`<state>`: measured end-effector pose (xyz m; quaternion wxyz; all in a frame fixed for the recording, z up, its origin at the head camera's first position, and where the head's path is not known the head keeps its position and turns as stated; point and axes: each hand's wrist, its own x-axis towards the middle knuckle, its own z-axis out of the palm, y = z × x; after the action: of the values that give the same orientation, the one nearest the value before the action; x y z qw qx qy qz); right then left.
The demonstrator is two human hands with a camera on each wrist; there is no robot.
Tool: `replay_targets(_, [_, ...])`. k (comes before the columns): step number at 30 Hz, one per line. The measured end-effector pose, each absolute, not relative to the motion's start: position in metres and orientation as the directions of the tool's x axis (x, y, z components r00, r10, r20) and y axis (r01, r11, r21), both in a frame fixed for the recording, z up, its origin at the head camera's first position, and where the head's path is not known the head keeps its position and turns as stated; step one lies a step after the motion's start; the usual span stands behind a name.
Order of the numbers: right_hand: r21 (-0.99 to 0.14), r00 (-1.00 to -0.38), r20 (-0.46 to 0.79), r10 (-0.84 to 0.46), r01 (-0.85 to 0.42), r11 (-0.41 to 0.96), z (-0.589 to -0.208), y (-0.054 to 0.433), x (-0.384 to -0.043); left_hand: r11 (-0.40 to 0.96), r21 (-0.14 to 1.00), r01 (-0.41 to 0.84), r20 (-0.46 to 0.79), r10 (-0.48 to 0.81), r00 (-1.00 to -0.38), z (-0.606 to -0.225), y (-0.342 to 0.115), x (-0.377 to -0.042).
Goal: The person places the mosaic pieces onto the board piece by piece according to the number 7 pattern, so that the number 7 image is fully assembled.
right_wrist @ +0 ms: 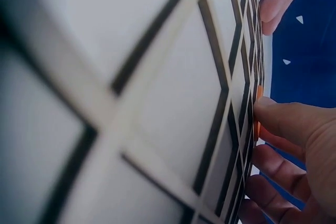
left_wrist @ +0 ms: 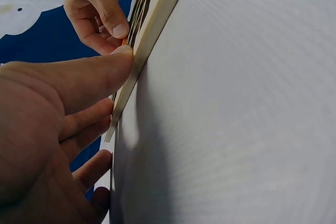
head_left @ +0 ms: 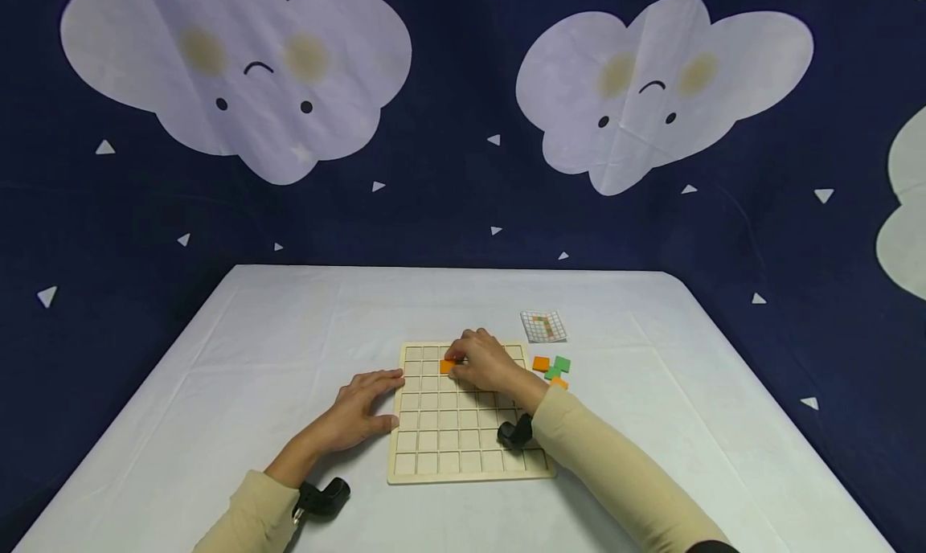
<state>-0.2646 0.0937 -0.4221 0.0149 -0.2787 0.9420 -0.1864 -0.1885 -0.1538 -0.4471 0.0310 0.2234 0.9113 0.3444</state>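
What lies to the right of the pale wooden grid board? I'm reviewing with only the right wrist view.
Observer: In the head view, two orange square tiles and two green square tiles lie there, loosely grouped.
Operator: Anything beyond those tiles?
Observer: Yes, a small white card printed with a coloured grid pattern.
Operator: I see only part of the left hand. What does its thumb touch?
Observer: The left wrist view shows the left hand with its thumb against the edge of the pale wooden grid board.
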Motion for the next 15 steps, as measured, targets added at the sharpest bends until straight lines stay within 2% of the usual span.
replay_targets(15, [-0.415, -0.844, 0.095, -0.527, -0.515, 0.75, -0.4168, 0.098, -0.2616, 0.661, 0.643, 0.388, 0.093, 0.435, -0.896, -0.4473, -0.1544, -0.1883])
